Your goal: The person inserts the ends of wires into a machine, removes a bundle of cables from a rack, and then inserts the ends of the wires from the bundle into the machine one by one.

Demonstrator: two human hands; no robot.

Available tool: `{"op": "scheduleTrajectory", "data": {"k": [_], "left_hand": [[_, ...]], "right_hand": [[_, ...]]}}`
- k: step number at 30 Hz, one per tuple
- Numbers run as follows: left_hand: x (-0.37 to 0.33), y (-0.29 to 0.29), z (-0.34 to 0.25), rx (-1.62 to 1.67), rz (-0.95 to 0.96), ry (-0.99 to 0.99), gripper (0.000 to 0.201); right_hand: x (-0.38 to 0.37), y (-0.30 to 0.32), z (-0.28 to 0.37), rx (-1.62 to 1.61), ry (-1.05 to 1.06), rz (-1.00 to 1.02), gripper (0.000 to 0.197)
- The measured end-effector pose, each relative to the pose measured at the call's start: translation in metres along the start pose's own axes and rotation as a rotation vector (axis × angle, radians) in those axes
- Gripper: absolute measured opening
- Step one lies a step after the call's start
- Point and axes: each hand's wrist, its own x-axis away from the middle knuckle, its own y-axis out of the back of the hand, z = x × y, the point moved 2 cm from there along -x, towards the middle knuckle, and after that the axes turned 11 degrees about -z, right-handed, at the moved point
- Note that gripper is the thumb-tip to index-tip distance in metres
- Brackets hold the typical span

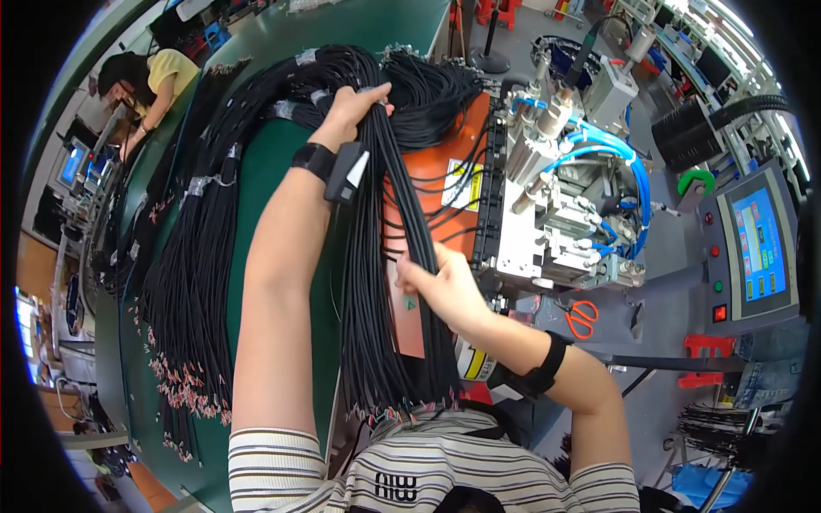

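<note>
A thick bundle of black cables (pixel 366 282) hangs down toward my body, its stripped, coloured wire ends lowest. My left hand (pixel 352 111) is closed round the upper part of this bundle. Lower down, my right hand (pixel 440 286) wraps round some of its strands at the right side; part of its grip is hidden. Beside my right hand, several separate black cables (pixel 449 197) run across an orange plate (pixel 462 141) into a dark slotted strip (pixel 489 205) on the machine. Behind my left hand, a coiled heap of black cables (pixel 436 94) lies on the table.
More cable bundles (pixel 197 265) lie over the green table (pixel 274 197) on the left. The metal machine (pixel 547 197) with blue air hoses stands right, near a control screen (pixel 757 244). Orange-handled scissors (pixel 581 319) rest below it. Another person (pixel 162 81) works at far left.
</note>
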Motion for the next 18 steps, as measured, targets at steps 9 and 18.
{"op": "scheduleTrajectory", "data": {"k": [9,18], "left_hand": [[0.194,0.062,-0.056,-0.581,0.42,-0.607,0.037],[0.438,0.272,-0.111,-1.375,-0.451,0.007,0.03]], "right_hand": [[0.123,0.091,0.03,-0.301,-0.488,0.297,0.026],[0.163,0.103,0.01,-0.304,-0.561,0.327,0.035]]}}
